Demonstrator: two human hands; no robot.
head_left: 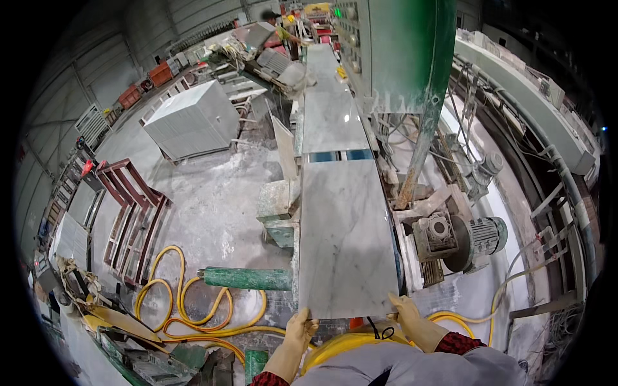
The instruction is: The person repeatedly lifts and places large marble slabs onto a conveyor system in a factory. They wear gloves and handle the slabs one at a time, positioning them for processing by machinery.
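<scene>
My gloved left hand is clamped on the near left corner of the pale veined slab, and my right hand on its near right corner; how my fingers sit underneath I cannot tell. Taking both corners, I judge, keeps the edge level. The slab lies flat straight ahead of me, lengthwise, apparently so that the blue belts past its far edge bear it. Beyond that gap, a second slab lies in line, beside the green cabinet.

left hand, right hand grip near corners of veined slab; yellow hose looped on floor.
</scene>
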